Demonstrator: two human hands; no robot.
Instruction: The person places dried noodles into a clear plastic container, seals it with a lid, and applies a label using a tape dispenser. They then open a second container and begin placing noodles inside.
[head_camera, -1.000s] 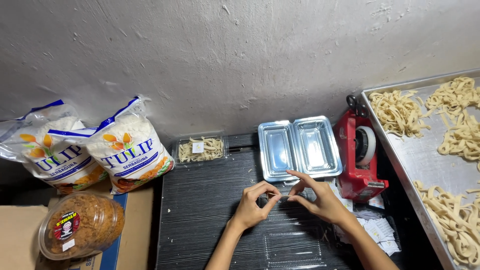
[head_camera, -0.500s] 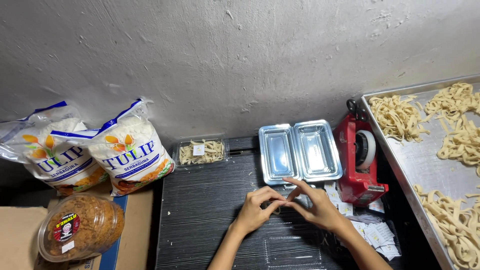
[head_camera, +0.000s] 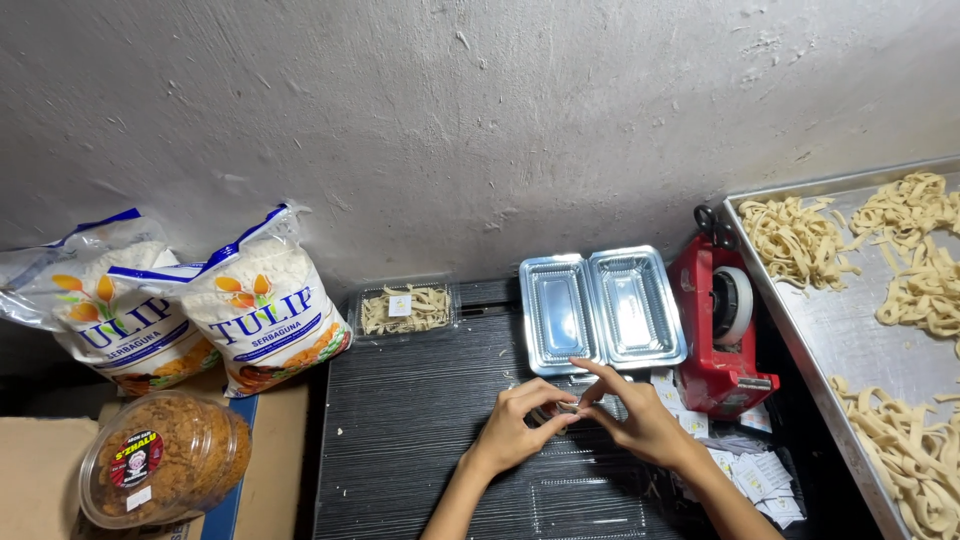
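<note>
My left hand and my right hand meet over the dark ribbed surface. Their fingertips pinch a small pale item between them; it is too small to tell what it is. Just beyond the fingers lies an open clear plastic hinged container, empty, with both halves facing up. A closed clear container of pale noodle strips with a small label sits further left, near the wall.
A red tape dispenser stands right of the open container. A metal tray with noodle bundles fills the right side. Small white sachets lie by my right forearm. Two flour bags and a round tub of brown flakes sit left.
Both hands have stayed close together over the dark surface, drifting slightly toward me; the fingers keep working the small item. Nothing else has moved.
</note>
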